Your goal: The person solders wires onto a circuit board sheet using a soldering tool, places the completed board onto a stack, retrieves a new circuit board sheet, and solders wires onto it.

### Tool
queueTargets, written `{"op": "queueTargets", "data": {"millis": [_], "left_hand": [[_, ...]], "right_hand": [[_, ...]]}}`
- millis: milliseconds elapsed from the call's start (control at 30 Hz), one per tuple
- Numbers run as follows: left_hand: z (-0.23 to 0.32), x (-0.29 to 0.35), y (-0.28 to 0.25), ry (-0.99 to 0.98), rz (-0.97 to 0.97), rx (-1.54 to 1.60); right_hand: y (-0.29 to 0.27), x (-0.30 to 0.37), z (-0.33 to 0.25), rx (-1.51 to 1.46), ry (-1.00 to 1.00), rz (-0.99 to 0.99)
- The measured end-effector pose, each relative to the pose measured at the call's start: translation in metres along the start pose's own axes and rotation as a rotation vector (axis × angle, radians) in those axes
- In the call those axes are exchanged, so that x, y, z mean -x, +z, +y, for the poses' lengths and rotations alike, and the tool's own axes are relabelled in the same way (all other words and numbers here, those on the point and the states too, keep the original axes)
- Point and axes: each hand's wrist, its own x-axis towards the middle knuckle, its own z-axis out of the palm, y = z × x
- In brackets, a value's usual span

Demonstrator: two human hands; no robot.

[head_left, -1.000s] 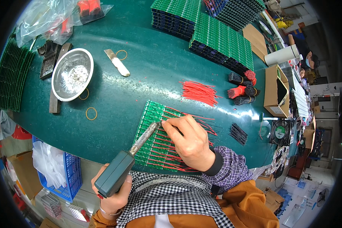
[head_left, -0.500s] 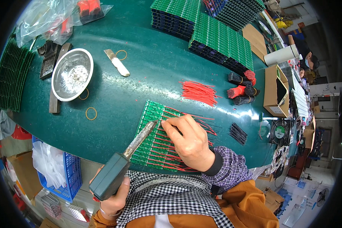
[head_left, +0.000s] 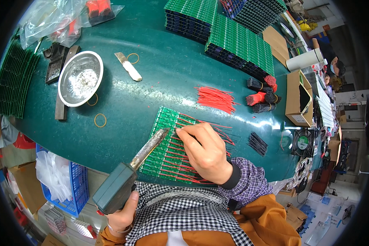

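Note:
In my left hand [head_left: 122, 217] is a soldering iron [head_left: 115, 186] with a dark green handle, its metal shaft slanting up to the right over a green circuit board panel [head_left: 160, 123]. The iron's tip hovers close to the fingertips of my right hand [head_left: 207, 153]. Those fingers are pinched at the end of a thin red wire, mostly hidden by the hand. Several red wires [head_left: 176, 160] lie in rows across the panel, their loose ends pointing right. Beyond the panel lies a pile of red wires [head_left: 215, 100]; black wires [head_left: 257, 143] lie to the right.
A white-rimmed metal bowl [head_left: 81, 80] stands at left near a white-wrapped blade [head_left: 128, 67] and rubber bands [head_left: 100, 120]. Stacked circuit boards [head_left: 240, 47] fill the far side. Bundled wires [head_left: 263, 96], a cardboard box [head_left: 298, 98] and a small fan [head_left: 302, 142] are at right.
The soldering iron has drawn back slightly down and left, its tip farther from my right fingertips. My right hand stays at nearly the same spot over the panel. The view has shifted a little.

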Motion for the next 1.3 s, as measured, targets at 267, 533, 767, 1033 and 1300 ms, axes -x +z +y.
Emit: {"op": "queueTargets", "data": {"millis": [267, 533, 767, 1033, 1300], "left_hand": [[-0.003, 0.001, -0.001, 0.004, 0.013, 0.027], [-0.016, 0.003, -0.001, 0.078, 0.092, -0.106], [-0.005, -0.004, 0.001, 0.064, 0.038, -0.217], [0.000, -0.015, 0.006, 0.218, 0.008, -0.225], [-0.003, -0.014, 0.002, 0.250, -0.022, -0.269]], "right_hand": [[-0.003, 0.002, -0.007, -0.052, -0.029, 0.050], [-0.003, 0.002, -0.005, -0.018, -0.049, -0.014], [-0.002, -0.001, -0.008, 0.006, -0.016, -0.001], [-0.003, 0.000, -0.010, 0.021, -0.005, -0.016], [-0.003, 0.000, -0.011, 0.036, 0.003, -0.020]]}}
